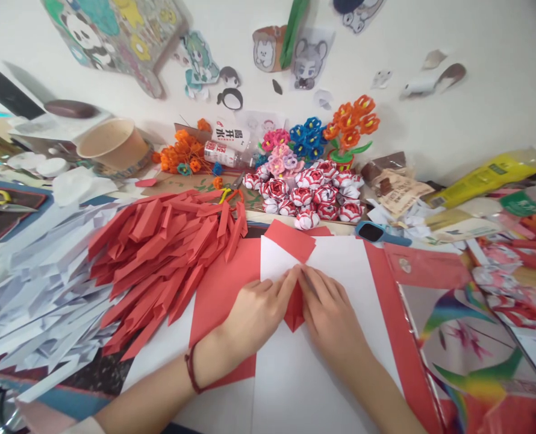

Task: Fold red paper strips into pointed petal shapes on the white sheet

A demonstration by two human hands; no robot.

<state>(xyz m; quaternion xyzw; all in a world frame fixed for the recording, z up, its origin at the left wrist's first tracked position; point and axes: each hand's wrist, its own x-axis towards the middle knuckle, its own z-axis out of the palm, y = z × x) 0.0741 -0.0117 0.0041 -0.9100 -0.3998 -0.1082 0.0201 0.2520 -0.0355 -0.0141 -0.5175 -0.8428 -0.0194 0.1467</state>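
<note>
A small folded piece of red paper [294,318] lies under my fingers on a sheet of white paper [290,374]. My left hand [259,310] is closed on its upper left side, the fingertips pressed down near its top. From the other side, my right hand [330,310] pinches it, so the fingertips of both hands nearly meet. Much of the folded piece is hidden beneath my fingers; its pointed lower end shows between the hands. Just beyond the fingertips sit red paper squares [290,240]. Larger red sheets [225,301] stick out from under the white one.
To the left lie heaps of folded red strips [159,259] and white strips [37,301]. Red-and-white paper flowers [311,193] stand at the back, near scissors [232,191] and a blue smartwatch [379,232]. A plastic paper packet [471,337] is at right, bottles [489,175] behind it.
</note>
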